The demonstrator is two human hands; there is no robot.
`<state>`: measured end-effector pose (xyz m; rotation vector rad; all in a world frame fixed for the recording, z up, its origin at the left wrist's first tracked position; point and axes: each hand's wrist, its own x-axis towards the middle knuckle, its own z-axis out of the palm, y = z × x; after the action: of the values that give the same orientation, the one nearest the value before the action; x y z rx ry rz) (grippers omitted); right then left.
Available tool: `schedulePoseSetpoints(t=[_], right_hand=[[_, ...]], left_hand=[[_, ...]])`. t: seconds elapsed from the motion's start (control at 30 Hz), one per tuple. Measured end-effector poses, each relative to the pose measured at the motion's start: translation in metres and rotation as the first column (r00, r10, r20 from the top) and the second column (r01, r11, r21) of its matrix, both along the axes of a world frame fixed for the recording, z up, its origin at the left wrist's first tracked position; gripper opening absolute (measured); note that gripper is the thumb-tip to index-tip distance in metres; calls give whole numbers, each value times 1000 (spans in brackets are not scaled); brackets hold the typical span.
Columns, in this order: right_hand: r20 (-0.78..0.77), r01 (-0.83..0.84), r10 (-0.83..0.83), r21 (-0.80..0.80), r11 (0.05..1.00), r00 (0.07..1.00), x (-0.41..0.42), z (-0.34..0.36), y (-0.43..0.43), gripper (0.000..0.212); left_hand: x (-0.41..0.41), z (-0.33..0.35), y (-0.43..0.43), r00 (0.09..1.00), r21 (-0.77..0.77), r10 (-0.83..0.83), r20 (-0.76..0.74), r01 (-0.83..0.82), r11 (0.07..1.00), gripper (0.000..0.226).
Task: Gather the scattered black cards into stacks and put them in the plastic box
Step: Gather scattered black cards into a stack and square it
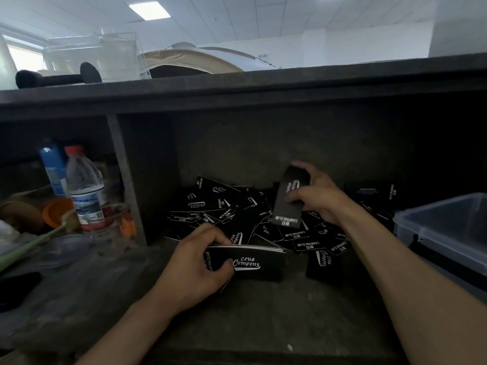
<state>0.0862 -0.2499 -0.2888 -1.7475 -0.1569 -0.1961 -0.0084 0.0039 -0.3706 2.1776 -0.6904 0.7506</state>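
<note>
- Pile of scattered black cards (218, 206): printed "Camping Club" in white, lying overlapped at all angles on the dark shelf floor, towards the back of the compartment.
- My left hand (195, 264): in front of the pile at its left, fingers curled over the top edge and thumb on the printed face of a gathered stack (253, 264), which it holds long edge up with its white edges showing.
- My right hand (319, 196): above the pile's right part, pinching a second stack (287, 206) that stands on end, tilted, with its lower end just over the loose cards.
- Separate small stack (324, 267): lying flat in front of the pile at its right.
- Plastic box (434, 243): translucent grey, lid off, right of the pile; its inside is only partly in view.
- Shelf divider (126, 180): upright, just left of the pile.
- Water bottle (84, 188), red cap, and blue carton (52, 167): left of the pile, beyond the divider, among blurred clutter.
- Clear acrylic case (105, 56): on the shelf top, above and left of the pile.
</note>
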Motion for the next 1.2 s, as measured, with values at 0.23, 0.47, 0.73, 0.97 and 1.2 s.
schedulePoseSetpoints(t=[0.23, 0.47, 0.73, 0.97, 1.2], right_hand=[[-111, -267, 251, -160, 950, 962, -8, -2, 9, 26], [-245, -491, 430, -329, 807, 869, -11, -5, 3, 19], [-70, -109, 94, -846, 522, 993, 19, -38, -3, 80], [130, 230, -200, -730, 644, 971, 23, -23, -8, 54], [97, -101, 112, -113, 988, 989, -16, 16, -21, 19]], left_hand=[[3, -2, 4, 998, -30, 1, -60, -3, 1000, 21], [-1, -1, 2, 988, -79, 32, -151, -44, 996, 41], [-2, -2, 2, 996, 45, -70, -63, 73, 996, 44], [2, -3, 2, 998, 58, -53, -27, 55, 997, 37], [6, -5, 6, 998, 68, -55, -25, 56, 996, 40]])
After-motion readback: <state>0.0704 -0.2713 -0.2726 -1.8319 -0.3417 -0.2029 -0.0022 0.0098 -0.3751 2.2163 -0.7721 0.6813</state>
